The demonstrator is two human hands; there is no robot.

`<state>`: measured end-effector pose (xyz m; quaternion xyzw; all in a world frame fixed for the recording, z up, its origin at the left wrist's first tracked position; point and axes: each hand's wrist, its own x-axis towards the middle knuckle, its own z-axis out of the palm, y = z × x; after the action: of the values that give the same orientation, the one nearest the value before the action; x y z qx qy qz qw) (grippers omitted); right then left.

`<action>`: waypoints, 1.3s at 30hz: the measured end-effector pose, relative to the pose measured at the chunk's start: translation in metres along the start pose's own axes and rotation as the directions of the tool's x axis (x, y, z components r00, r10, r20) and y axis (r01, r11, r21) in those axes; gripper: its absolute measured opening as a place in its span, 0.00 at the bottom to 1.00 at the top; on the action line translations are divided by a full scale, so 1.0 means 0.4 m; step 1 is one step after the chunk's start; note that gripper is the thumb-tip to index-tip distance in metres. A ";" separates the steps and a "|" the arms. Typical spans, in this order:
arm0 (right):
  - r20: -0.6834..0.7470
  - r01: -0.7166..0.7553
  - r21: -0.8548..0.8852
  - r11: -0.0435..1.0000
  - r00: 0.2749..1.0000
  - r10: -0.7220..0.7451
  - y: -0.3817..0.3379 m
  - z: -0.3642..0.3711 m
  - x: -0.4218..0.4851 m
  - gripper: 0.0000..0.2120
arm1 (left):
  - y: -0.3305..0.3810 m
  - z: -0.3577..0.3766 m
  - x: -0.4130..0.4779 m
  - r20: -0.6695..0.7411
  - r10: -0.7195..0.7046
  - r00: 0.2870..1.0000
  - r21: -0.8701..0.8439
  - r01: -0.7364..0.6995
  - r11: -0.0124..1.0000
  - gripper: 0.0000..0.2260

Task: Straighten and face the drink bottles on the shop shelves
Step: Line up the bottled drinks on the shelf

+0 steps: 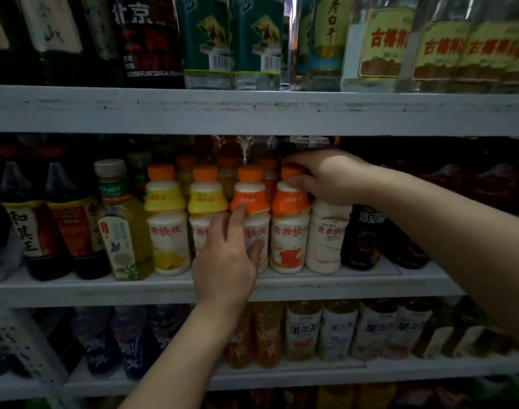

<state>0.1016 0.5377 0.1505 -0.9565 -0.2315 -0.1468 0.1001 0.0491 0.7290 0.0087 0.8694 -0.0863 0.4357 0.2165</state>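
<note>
A row of small white milk-drink bottles with orange caps stands at the front of the middle shelf (281,281). Two have yellow shoulders (163,199) and two have orange shoulders. My left hand (227,255) is wrapped around the lower body of the third bottle (250,193), thumb on its right side and fingers on its left. My right hand (326,178) grips the cap and neck of the fourth bottle (289,231) from above. A plain white bottle (326,240) stands right of it, partly under my right wrist.
Dark tea bottles (69,225) and a green tea bottle (124,231) stand left of the row; a black bottle (363,237) stands right. Tall liquor bottles (208,42) fill the upper shelf. Juice bottles (304,332) line the lower shelf. More orange-capped bottles stand behind.
</note>
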 end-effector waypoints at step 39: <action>-0.355 0.508 0.260 0.821 0.841 -0.408 -0.341 0.255 -0.044 0.12 | -0.348 -0.224 -0.089 -0.133 -0.653 0.746 -0.070 0.650 0.757 0.16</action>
<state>0.0463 0.6759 0.0660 -0.8075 -0.4620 -0.2595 0.2590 0.0101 0.8921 -0.0144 0.8076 0.2344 0.3956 0.3691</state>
